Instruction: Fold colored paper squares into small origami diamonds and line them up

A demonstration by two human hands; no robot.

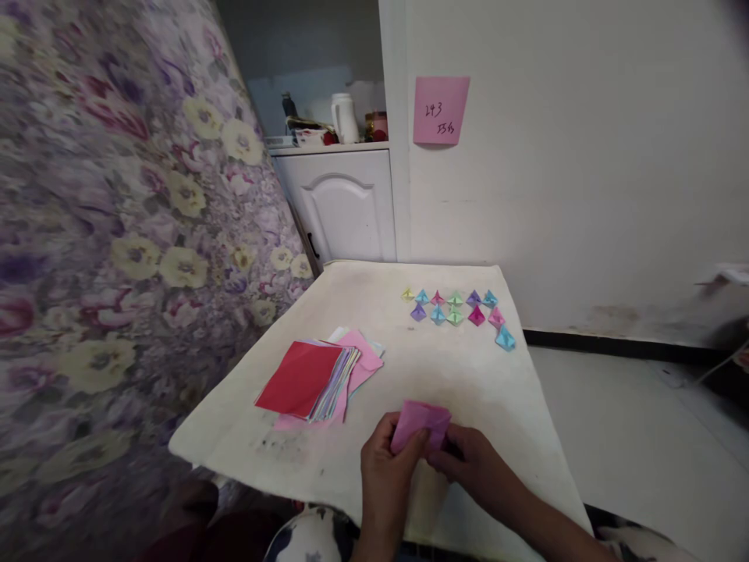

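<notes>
A folded piece of pink paper [422, 421] is held up over the near part of the table. My left hand [391, 460] grips it from the left, with the thumb pressed across its front. On the right, my right hand [471, 460] pinches its lower right edge, fingers bent and partly hidden behind it. Left of my hands lies a stack of coloured paper sheets [304, 378], red on top. Under its right side, loose pink sheets [363, 359] stick out at angles.
Small folded paper shapes [455, 314] in several colours stand in rows at the table's far right. The table [281, 460] has a pale cover. Floral fabric [146, 257] rises on the left; a white cabinet [351, 207] and a wall with a pink note [440, 111] stand behind.
</notes>
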